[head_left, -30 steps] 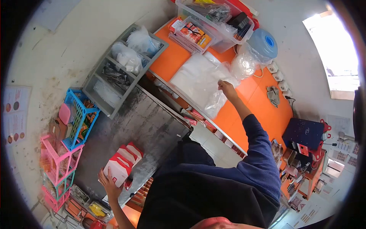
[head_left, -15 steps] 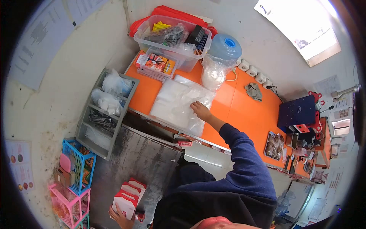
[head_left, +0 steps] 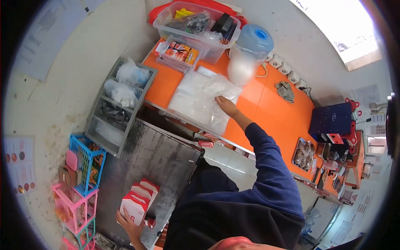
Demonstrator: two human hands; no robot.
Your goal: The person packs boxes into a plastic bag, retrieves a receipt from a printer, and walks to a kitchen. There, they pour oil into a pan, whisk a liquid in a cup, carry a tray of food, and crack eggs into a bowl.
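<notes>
My left hand (head_left: 130,223) is at the lower left, its fingers against the nearest of several red-and-white cardboard boxes (head_left: 134,207). These boxes lean together in a row on a dark, worn surface. Across the orange table, my right hand (head_left: 226,106) reaches out in a blue sleeve. Its fingertips are pressed together on the clear plastic bags (head_left: 196,98), which lie flat in a pile. The thumb side of that hand is partly hidden.
A clear bin (head_left: 200,37) of supplies and a blue water jug (head_left: 254,41) stand at the back. A grey shelf unit (head_left: 118,106) holds bagged items on the left. A grey cloth (head_left: 285,91), a metal tray (head_left: 304,154) and a dark blue box (head_left: 331,118) sit to the right.
The view has shifted slightly, so the table's things appear higher and further right. My right hand stays on the plastic bags and my left hand stays at the boxes.
</notes>
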